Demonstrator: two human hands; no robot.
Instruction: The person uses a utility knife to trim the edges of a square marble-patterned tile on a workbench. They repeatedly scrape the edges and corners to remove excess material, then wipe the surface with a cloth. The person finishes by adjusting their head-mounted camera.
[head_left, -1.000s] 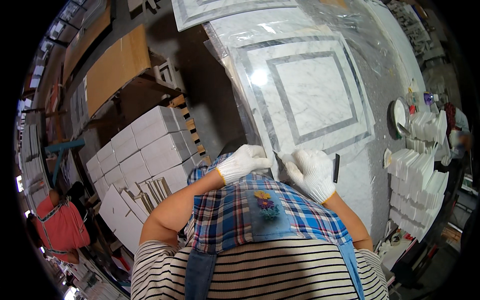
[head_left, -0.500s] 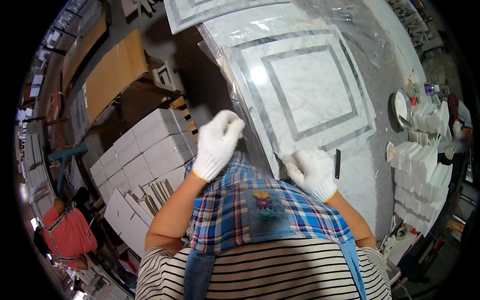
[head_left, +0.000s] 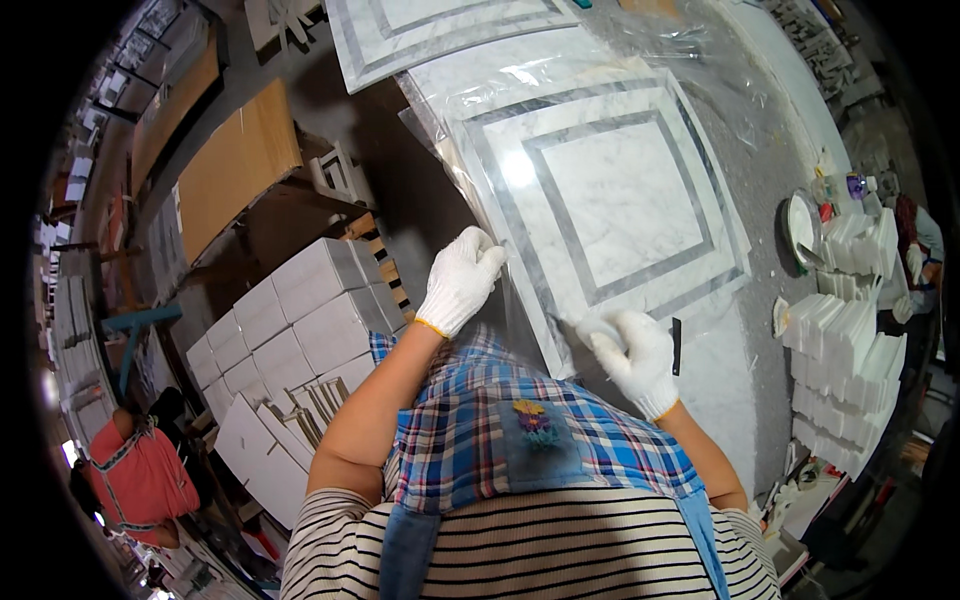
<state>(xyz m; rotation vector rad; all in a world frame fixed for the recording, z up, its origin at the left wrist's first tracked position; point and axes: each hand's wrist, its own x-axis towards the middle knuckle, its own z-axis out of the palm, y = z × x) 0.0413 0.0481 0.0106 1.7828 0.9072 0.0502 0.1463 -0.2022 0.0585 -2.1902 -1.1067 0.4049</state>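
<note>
A white marble panel (head_left: 640,190) with grey inlaid square borders lies on the bench under clear plastic film (head_left: 520,75). My left hand (head_left: 462,283), in a white knit glove, is closed in a pinch at the panel's left side, where the film hangs past the edge. My right hand (head_left: 638,362), gloved too, is at the panel's near edge, its fingers curled around a pale, partly see-through thing that I cannot make out. Just right of that hand lies a thin black strip (head_left: 677,347).
Another inlaid panel (head_left: 440,35) lies farther off. Stacks of white slabs (head_left: 845,370) and a round dish (head_left: 802,230) stand at right. White boxes (head_left: 300,300) and a brown board (head_left: 240,165) are at left. A person in red (head_left: 145,475) is lower left; another (head_left: 925,255) at far right.
My left hand has moved right and slightly nearer, closer to the panel's edge. My right hand has shifted a little nearer. The whole view has tilted slightly.
</note>
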